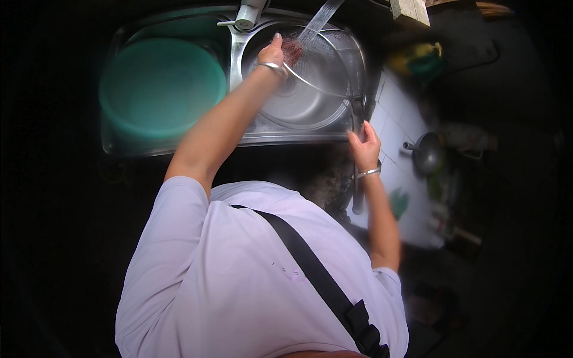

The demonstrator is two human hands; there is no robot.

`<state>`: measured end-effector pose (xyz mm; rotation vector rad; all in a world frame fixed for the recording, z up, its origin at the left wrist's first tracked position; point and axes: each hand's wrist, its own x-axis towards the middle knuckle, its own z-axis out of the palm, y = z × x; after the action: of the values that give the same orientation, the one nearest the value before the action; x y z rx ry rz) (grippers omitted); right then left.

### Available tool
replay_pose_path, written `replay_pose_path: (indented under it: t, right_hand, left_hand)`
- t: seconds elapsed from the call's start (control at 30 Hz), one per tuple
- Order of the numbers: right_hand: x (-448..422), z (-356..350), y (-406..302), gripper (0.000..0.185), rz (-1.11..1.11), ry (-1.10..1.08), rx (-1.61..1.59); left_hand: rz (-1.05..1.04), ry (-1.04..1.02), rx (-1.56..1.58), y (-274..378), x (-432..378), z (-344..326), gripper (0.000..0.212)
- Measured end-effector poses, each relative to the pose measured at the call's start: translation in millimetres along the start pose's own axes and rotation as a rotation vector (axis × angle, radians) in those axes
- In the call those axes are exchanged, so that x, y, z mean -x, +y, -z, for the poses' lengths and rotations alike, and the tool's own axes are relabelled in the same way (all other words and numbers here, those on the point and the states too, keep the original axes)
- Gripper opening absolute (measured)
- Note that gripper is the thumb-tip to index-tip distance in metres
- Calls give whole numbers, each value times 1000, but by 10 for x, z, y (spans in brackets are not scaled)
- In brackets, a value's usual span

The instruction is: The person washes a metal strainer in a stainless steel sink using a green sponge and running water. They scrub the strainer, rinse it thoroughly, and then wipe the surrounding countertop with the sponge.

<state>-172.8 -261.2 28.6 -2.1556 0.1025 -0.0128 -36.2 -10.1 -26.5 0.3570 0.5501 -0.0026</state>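
A round wire-mesh strainer (pixel 333 58) with a shiny rim is tilted over the right sink bowl (pixel 291 107). Its long dark handle (pixel 357 114) extends towards me past the sink's front edge. My right hand (pixel 366 145) grips that handle. At the strainer's left side is my left hand (pixel 273 53), thumb raised, its reddish, blurred fingers partly seen through the mesh; I cannot tell whether they close on it. A stream of water (pixel 320 22) falls from the top of the view onto the mesh near these fingers.
A green plastic basin (pixel 161 89) fills most of the left sink bowl. Behind the divider stands a white faucet (pixel 246 18) with a lever. To the right runs a white tiled surface (pixel 389 129), with a metal ladle or pan (pixel 427 154) and a blurred green item (pixel 398 203).
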Motion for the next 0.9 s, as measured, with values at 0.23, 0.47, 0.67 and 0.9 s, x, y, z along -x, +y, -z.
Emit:
replay_pose_path:
  t: [0.23, 0.47, 0.67, 0.9]
  right_hand:
    - [-82, -156, -102, 24, -29, 10, 22]
    - [-148, -274, -365, 32, -132, -101, -41]
    - [-149, -170, -515, 30, -360, -277, -297]
    - [-197, 67, -631, 19, -578, -461, -561]
  left_hand:
    - [41, -80, 150, -45, 249, -186, 34]
    - [52, -245, -114, -335, 628, -312, 21]
    - [92, -450, -405, -239, 759, -161, 24]
    - [-92, -336, -761, -80, 496, 292, 26]
